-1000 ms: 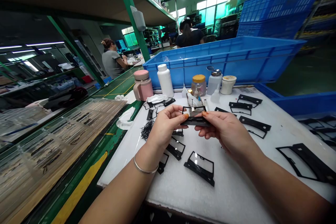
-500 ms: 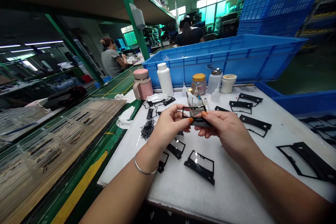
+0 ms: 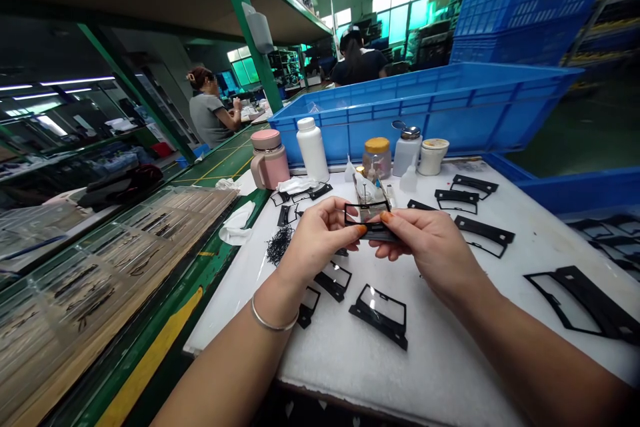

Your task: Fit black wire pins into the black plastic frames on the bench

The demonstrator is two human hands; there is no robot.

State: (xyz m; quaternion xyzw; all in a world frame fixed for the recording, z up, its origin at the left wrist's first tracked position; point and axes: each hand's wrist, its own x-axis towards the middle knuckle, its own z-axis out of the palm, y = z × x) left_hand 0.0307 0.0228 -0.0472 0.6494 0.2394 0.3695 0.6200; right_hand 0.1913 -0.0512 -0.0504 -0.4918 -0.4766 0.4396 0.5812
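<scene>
My left hand (image 3: pixel 320 238) and my right hand (image 3: pixel 430 248) both pinch a thin black frame with a clear film pane (image 3: pixel 369 220), held by its sides above a white foam pad (image 3: pixel 400 373). Part of the frame is hidden by my fingers. Several similar black frames lie loose on the pad, including one (image 3: pixel 379 315) just below my hands and another (image 3: pixel 333 280) under my left wrist. A tangle of fine black strips (image 3: pixel 279 245) sits left of my left hand. A metal bangle (image 3: pixel 275 317) circles my left wrist.
Behind the pad stand a pink mug (image 3: pixel 267 160), a white bottle (image 3: pixel 313 150), an amber-lidded jar (image 3: pixel 377 157) and a pump bottle (image 3: pixel 407 155), backed by a blue plastic crate (image 3: pixel 425 107). A clear tray of black parts (image 3: pixel 115 260) lies left. A co-worker (image 3: pixel 207 113) sits beyond.
Both hands and the held frame have shifted slightly left and up in the view. The whole scene has also tilted a little as my head moved. My grip looks unchanged.
</scene>
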